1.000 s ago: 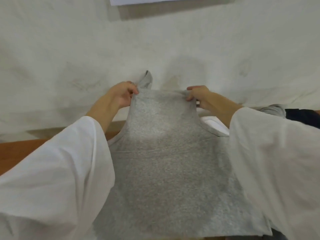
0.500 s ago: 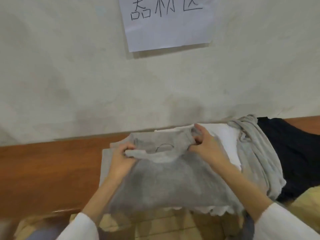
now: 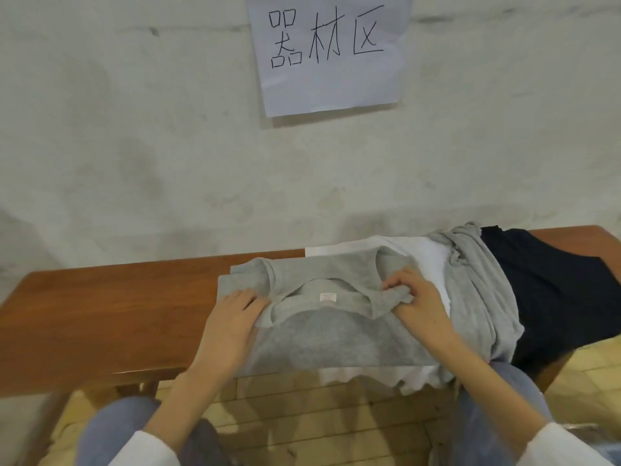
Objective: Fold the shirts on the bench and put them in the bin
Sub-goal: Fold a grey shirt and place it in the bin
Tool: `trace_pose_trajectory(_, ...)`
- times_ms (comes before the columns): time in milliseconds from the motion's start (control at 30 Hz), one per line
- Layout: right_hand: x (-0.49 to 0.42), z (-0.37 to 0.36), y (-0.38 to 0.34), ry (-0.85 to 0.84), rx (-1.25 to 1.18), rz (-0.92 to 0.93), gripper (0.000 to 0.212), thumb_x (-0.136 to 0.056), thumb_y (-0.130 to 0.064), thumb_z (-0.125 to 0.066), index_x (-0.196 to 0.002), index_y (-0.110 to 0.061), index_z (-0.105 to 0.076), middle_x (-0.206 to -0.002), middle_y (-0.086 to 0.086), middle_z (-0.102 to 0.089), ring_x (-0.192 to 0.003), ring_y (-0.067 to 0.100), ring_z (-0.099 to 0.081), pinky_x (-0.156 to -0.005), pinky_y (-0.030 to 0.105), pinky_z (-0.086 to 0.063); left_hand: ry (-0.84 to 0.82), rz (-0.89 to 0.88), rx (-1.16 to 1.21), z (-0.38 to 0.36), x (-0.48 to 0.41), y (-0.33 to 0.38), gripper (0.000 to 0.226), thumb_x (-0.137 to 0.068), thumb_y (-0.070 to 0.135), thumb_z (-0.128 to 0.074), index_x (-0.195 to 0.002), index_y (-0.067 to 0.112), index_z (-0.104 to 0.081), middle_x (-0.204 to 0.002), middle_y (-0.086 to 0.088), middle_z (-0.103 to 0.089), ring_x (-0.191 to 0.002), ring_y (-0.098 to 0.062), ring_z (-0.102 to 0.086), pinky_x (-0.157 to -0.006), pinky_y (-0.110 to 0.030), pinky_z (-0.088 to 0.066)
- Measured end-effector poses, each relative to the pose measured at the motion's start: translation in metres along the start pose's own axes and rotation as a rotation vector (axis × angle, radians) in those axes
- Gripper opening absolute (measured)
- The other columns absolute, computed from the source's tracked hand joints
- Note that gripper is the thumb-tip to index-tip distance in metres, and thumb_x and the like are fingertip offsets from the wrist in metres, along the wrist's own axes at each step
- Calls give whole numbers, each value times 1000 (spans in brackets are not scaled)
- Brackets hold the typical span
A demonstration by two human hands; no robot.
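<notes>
A grey sleeveless shirt [image 3: 336,338] lies flat on the wooden bench [image 3: 111,314], neck toward the wall, its white label showing. My left hand [image 3: 232,317] grips the left shoulder strap. My right hand [image 3: 420,297] pinches the right shoulder strap. Beneath it lies a white shirt [image 3: 423,257], whose hem hangs over the bench's front edge. To the right are a crumpled grey shirt [image 3: 480,290] and a dark navy shirt [image 3: 554,290]. No bin is in view.
A plaster wall rises right behind the bench, with a paper sign [image 3: 329,52] taped to it. The bench's left half is bare wood. My knees in blue trousers [image 3: 117,428] are below the bench's front edge, over a tiled floor.
The grey shirt, held up in the air a second ago, has come down onto the bench. Both hands have stayed on its shoulders.
</notes>
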State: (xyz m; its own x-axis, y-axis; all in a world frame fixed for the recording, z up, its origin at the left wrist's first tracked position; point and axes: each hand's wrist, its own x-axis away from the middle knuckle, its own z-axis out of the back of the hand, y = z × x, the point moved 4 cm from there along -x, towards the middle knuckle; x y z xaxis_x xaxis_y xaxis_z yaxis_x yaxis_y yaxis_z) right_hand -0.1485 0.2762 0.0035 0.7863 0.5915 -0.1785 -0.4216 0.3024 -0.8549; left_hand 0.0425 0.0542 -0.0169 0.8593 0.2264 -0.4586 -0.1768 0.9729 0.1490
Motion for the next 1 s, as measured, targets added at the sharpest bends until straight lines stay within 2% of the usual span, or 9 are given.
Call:
trace_pose_trajectory(100,26,-13,27,-81,148,-30,33,-72,11,-62,-67,-21,-61,-80,-3,-60,-76,7,-55,-68,8,-40,-116,4,46,-24,32,1,38,-56,1,-80,-88,18,-71,-87,4,-62,-73,-13,-59,-61,-21,-47)
trace_pose_trajectory(200,40,-30,54,-183,243,-70,45,-70,13,-59,-62,-31,-55,-79,-3,-57,-75,5,-52,-65,11,-38,-230,-6,108,-54,57,3,56,-35,-8,-86,-81,19,-70,-83,5,-60,-74,-6,-54,-61,-14,-42)
trace_pose_trajectory(400,41,-38,67,-403,547,55,28,-76,4,-60,-87,-19,-70,-87,-12,-43,-88,6,-36,-70,8,-29,-249,83,244,-67,66,14,50,-48,-11,-78,-84,20,-62,-88,10,-52,-78,-3,-41,-69,-23,-37)
trace_pose_trajectory(500,35,-35,69,-537,563,-30,42,-75,8,-51,-99,-21,-69,-99,-8,-45,-97,8,-37,-78,10,-30,-323,73,212,-65,65,18,33,-66,27,-79,-93,30,-59,-93,17,-44,-85,-1,-40,-76,-16,-34)
trace_pose_trajectory(600,21,-30,62,-495,425,-163,40,-80,7,-51,-106,-16,-68,-104,-2,-56,-99,13,-51,-86,20,-40,-501,150,312,-50,58,21,62,-78,82,-27,-108,37,-56,-104,23,-46,-100,5,-40,-88,-12,-31)
trace_pose_trajectory(667,1,-25,59,-323,304,-271,35,-86,-1,-54,-118,-13,-61,-108,2,-59,-98,14,-54,-87,23,-42,-475,271,451,-43,46,15,63,-83,77,-19,-105,34,-59,-101,22,-52,-98,6,-47,-87,-15,-38)
trace_pose_trajectory(767,-34,-27,62,-101,-56,-563,43,-90,-9,-56,-131,-6,-46,-112,11,-60,-99,24,-58,-88,38,-51,-351,560,464,-51,11,-17,22,-96,41,-45,-106,28,-60,-100,8,-61,-93,-9,-59,-83,-25,-49)
trace_pose_trajectory(900,-70,-38,61,-93,-244,-761,11,-90,-13,-60,-96,-5,-62,-89,14,-63,-72,23,-58,-56,27,-50,-260,1212,1071,-76,-40,-52,17,-98,13,-51,-109,2,-57,-95,-13,-64,-85,-26,-65,-65,-32,-59)
trace_pose_trajectory(1000,-90,-44,69,-97,-73,-662,23,-83,-4,-61,-64,-9,-49,-62,10,-45,-54,22,-42,-42,22,-36,-346,1322,1193,-89,-64,-58,9,-93,13,-58,-91,4,-58,-71,-9,-59,-50,-13,-55,-34,-20,-43)
